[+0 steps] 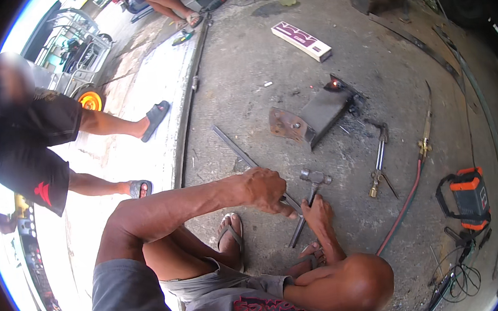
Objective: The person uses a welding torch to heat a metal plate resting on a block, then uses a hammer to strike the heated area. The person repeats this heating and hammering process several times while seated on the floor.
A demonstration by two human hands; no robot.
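My left hand (262, 188) is closed around a long, thin metal bar (233, 142), which slants from the upper left down past my fingers. Beside it, my right hand (318, 213) grips a hammer (316, 177) by the handle close under its head. The handle's lower end crosses near the bar's near end. Beyond both hands, a dark welded steel piece (329, 110) lies on the concrete. A rusty plate (288, 125) with a bolt forms its left end, and a small spot glows orange-red on its far end plate (336, 84).
A cutting torch (379, 159) lies right of the steel piece, near a brass-fitted torch with a red hose (414, 182). An orange-black welding machine (471, 200) stands farther right with cables. A white-purple box (301, 41) lies ahead. Another person (28, 139) stands left; someone's legs (168, 5) show behind.
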